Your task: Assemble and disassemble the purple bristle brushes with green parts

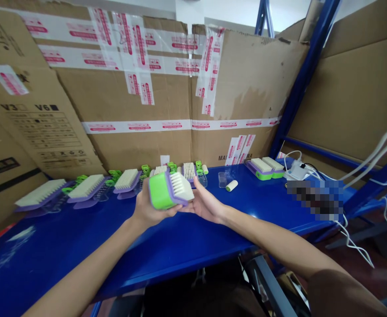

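My left hand (144,209) is wrapped around a green and purple brush (162,191) with white bristles, raised above the blue table. The bristles point right, towards my right hand (208,204). That hand is open, thumb stretched up beside the bristles and fingers reaching under the brush's right end; whether they touch it I cannot tell. Behind the hands, more white-bristled brush heads (126,179) on purple bases stand in a row, with green pieces (114,175) and clear plastic parts (104,191) between them. A small white cylinder (232,185) with a green end lies right of my hands.
Taped cardboard sheets (140,101) stand along the back of the blue table (193,251). A clear plastic piece (224,178) and two green-based brushes (265,168) sit at the back right. White cables (351,240), a white power adapter (297,171) and a blue metal post (304,83) occupy the right side.
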`<action>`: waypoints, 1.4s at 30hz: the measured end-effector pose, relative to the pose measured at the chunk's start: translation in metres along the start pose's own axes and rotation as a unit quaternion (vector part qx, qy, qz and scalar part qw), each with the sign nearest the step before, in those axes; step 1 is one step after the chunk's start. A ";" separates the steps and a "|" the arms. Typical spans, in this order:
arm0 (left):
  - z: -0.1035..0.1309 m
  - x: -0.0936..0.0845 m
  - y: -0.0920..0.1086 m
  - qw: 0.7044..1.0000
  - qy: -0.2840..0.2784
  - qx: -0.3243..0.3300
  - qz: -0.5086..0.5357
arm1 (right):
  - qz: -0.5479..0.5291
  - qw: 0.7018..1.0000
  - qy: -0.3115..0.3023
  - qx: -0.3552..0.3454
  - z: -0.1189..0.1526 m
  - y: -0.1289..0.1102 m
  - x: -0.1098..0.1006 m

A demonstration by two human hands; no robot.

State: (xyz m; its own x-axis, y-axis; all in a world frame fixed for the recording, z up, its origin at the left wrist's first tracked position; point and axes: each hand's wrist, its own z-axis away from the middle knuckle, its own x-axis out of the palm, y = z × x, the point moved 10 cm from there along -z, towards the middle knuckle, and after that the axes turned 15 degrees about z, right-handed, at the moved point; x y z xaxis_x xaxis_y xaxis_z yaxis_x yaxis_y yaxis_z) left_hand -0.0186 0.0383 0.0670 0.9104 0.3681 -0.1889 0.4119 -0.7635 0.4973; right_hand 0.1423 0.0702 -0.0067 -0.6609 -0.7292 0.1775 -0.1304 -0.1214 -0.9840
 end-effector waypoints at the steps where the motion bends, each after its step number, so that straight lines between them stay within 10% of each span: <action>1: -0.001 0.009 0.004 0.999 -0.039 0.006 0.010 | -0.006 1.000 -0.003 -0.004 0.000 0.000 0.003; 25: -0.010 0.028 0.038 0.994 -0.080 0.012 0.078 | -0.012 0.999 0.025 -0.024 0.005 -0.010 0.002; 42: -0.017 0.027 0.002 0.971 -0.028 -0.121 0.203 | 0.013 1.000 0.014 -0.003 0.005 -0.008 0.000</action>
State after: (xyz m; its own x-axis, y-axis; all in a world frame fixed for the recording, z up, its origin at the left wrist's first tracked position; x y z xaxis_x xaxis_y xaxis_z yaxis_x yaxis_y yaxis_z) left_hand 0.0063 0.0558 0.0772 0.9994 0.0286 0.0214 0.0043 -0.6908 0.7231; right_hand 0.1466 0.0677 0.0008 -0.6847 -0.7127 0.1523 -0.1179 -0.0978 -0.9882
